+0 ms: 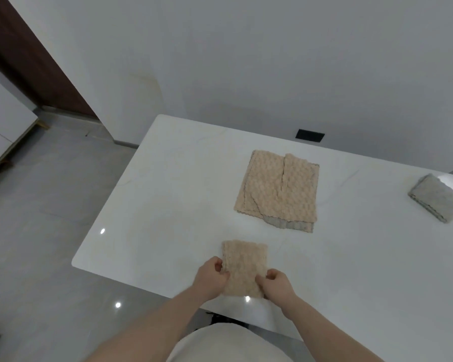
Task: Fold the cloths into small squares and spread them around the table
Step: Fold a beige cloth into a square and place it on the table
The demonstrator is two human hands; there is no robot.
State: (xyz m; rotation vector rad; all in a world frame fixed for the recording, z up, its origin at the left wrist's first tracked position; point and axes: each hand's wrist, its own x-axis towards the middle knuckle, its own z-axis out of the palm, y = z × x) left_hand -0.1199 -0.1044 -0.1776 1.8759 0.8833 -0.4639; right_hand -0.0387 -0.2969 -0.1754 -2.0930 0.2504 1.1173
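Both hands work at the 6 o'clock edge of the white marble-look table [168, 205]. Left hand [211, 276] has its fingers curled, pinching the left edge of a small folded beige cloth [245, 265]; right hand [275, 283] is likewise curled, pinching the same cloth at its lower right corner. That cloth is a narrow, upright rectangle with a bumpy, waffle-like pile; its far end lies at 12 o'clock from the hands, and its near end sits between them, close to the table's front edge.

At 12 to 1 o'clock from the hands, well apart from them, lies a larger beige cloth [277, 189] near the middle of the table. It is loosely laid, with one flap folded over along a crease running front to back, and a strip of grey cloth [289, 226] showing from under its near right corner.

At 2 to 3 o'clock, by the table's right end, sits a folded grey cloth [437, 198], compact and turned at an angle to the table edge.

A black rectangular panel [310, 135] is set low in the wall beyond the table at 12 o'clock. Grey tiled floor [50, 218] spreads out at 9 o'clock.
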